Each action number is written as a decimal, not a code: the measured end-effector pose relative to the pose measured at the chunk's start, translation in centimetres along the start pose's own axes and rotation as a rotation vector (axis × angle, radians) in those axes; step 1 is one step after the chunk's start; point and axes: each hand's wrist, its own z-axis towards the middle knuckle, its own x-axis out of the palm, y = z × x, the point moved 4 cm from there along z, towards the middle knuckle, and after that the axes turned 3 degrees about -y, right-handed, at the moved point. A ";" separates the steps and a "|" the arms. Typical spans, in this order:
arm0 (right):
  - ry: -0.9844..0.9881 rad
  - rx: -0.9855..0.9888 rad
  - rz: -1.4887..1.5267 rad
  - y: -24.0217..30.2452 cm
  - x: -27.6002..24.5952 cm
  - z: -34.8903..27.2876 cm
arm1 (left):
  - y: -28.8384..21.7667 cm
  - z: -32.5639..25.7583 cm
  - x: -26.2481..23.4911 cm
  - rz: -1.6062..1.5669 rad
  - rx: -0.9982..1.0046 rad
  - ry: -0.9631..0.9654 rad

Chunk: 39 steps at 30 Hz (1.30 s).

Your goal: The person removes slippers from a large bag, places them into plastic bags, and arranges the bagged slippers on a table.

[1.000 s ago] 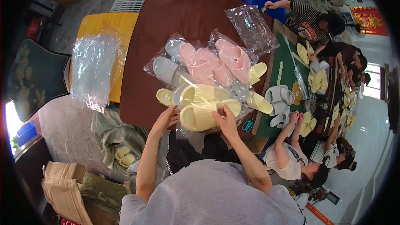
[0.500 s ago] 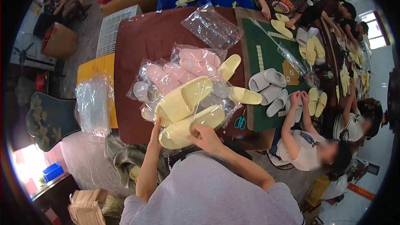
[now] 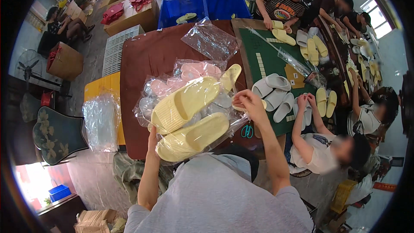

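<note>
A pair of yellow slippers, the upper slipper and the lower slipper, lies in a clear plastic bag in front of me. My left hand is closed on their left end, its fingers partly hidden beneath. Right of the bag, my right hand is raised with its fingertips pinched together. A thin clear plastic strip seems to rise from those fingertips. Behind the pair sit bagged pink slippers and bagged pale grey slippers. Another yellow slipper sticks out beyond.
Brown cloth covers my table. An unfilled clear bag lies at its far side, teal scissors near its right edge. Grey slippers rest on a green mat. Stacked clear bags stand left. Co-workers handle slippers at right.
My right hand has left the lower slipper and moved right and up, past the bag's edge. The left hand still holds the pair. The whole view has shifted slightly.
</note>
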 end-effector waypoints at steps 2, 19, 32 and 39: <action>0.371 0.033 -0.266 -1.1 1.0 0.6 | -0.2 -0.4 0.0 0.022 0.015 -0.009; 0.529 -0.283 -0.580 1.0 6.1 -2.2 | -3.9 -1.7 -2.6 0.164 0.087 -0.055; 0.265 -0.184 -0.506 -0.5 2.6 -4.1 | -8.8 2.5 6.7 0.625 0.279 0.134; 0.041 -0.216 -0.246 -1.1 -0.8 -6.3 | -10.6 3.5 9.3 0.799 0.508 -0.139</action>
